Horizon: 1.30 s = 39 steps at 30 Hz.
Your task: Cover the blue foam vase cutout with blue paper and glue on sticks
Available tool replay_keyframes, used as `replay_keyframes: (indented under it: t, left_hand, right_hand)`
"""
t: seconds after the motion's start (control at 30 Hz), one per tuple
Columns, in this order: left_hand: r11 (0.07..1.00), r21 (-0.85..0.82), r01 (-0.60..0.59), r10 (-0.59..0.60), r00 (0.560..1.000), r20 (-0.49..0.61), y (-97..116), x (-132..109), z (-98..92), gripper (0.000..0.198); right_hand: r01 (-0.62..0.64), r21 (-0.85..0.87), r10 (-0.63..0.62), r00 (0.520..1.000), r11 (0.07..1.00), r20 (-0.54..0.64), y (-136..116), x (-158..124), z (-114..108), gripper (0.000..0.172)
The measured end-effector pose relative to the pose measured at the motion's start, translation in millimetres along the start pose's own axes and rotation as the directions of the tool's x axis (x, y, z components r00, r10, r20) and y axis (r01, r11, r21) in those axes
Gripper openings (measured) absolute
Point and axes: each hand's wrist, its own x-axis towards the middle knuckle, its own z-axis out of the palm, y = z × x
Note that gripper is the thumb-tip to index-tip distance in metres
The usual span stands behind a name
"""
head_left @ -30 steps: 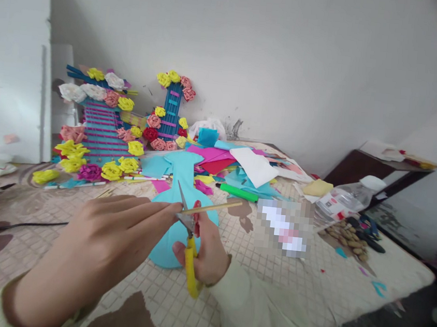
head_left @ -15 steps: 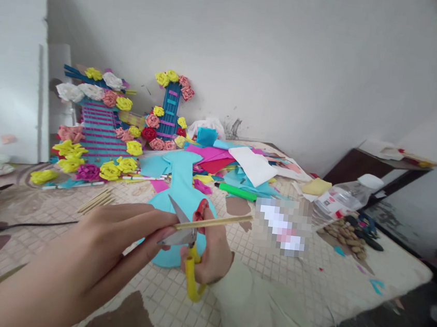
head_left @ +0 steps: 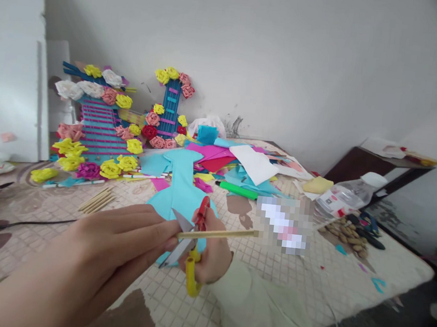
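My left hand pinches the near end of a thin wooden stick that points right, level above the mat. My right hand grips scissors with red and yellow handles. Their blades are spread apart around the stick, just beside my left fingertips. Under both hands lies a light-blue guitar-shaped paper cutout on the patterned mat.
Two blue and pink craft pieces covered with paper roses stand at the back left. Loose coloured paper sheets, a green marker, spare sticks, a plastic bottle and peanuts lie around. A dark side table stands right.
The scissors have tilted, their blades swinging down and to the left around the stick. The stick has dropped a little and both hands sit slightly lower in view.
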Motion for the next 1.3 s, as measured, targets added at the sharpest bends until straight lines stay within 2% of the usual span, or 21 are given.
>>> replay_keyframes:
  t: [0.2, 0.37, 0.5, 0.77, 0.87, 0.97, 1.17, 1.23, 1.3]
  left_hand:
    - [0.999, 0.027, -0.02, 0.021, 0.999, -0.034, -2, 1, -0.4, 0.02]
    - [1.0, 0.025, 0.01, -0.008, 0.997, -0.079, -5, 1, 4.9, 0.019]
    - [0.998, -0.004, 0.069, -0.069, 0.986, -0.15, -4, -1, 8.7, 0.023]
    - [0.995, 0.02, 0.103, -0.097, 0.975, -0.2, -3, -4, 11.0, 0.023]
    - [0.992, 0.066, 0.107, -0.094, 0.979, -0.183, -3, -7, 10.2, 0.022]
    - [0.991, 0.095, 0.092, -0.078, 0.988, -0.136, -3, -10, 7.1, 0.022]
    - [0.991, 0.045, 0.123, -0.125, 0.992, 0.033, -1, -13, -0.6, 0.024]
    - [0.992, 0.03, 0.126, -0.127, 0.991, 0.037, 0, -12, -1.3, 0.024]
    - [0.99, 0.006, 0.138, -0.138, 0.99, -0.006, 1, -10, -1.4, 0.022]
  right_hand:
    - [0.0, 0.106, 0.005, 0.999, 0.994, -0.043, 0, 0, 1, 0.027]
    - [-0.01, 0.089, 0.015, 0.999, 0.996, -0.051, -1, -3, 2, 0.037]
    - [-0.043, 0.089, 0.045, 0.999, 0.995, -0.024, -1, -4, 3, 0.032]
    - [-0.069, 0.128, 0.068, 0.998, 0.989, 0.011, 2, -6, 7, 0.032]
    - [-0.114, 0.113, 0.109, 0.992, 0.987, 0.056, 0, -6, 5, 0.037]
    - [-0.091, 0.094, 0.089, 0.996, 0.991, 0.031, 1, -8, 5, 0.043]
    - [-0.048, 0.093, 0.05, 0.999, 0.994, -0.021, 8, -15, 10, 0.044]
    - [-0.026, 0.114, 0.03, 0.999, 0.993, -0.035, 9, -14, 11, 0.04]
    - [-0.017, 0.128, 0.022, 0.999, 0.992, -0.035, 7, -12, 10, 0.037]
